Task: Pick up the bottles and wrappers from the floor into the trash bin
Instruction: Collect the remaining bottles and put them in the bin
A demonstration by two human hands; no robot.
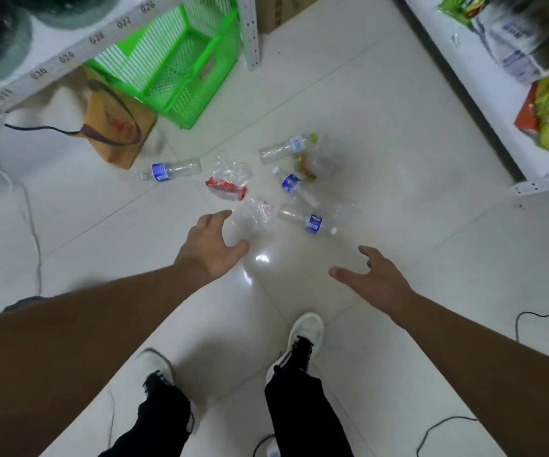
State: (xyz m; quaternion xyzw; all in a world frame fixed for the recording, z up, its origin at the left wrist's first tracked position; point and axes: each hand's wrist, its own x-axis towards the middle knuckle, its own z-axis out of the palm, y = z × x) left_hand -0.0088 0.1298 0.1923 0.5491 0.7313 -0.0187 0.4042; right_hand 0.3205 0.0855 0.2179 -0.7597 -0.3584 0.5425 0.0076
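Left hand point(212, 247) fingers spread, empty, just beside clear wrapper point(255, 214), right hand point(373, 278) fingers apart, empty, nearer than wrapper, blue-labelled bottle point(309, 221) just right of wrapper

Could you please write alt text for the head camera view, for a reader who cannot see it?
Two bare, empty open hands, left hand and right hand, reach down toward four clear plastic bottles, the nearest a blue-labelled bottle, and crumpled clear wrappers scattered on a white tiled floor. A green plastic basket sits beyond, under a shelf.
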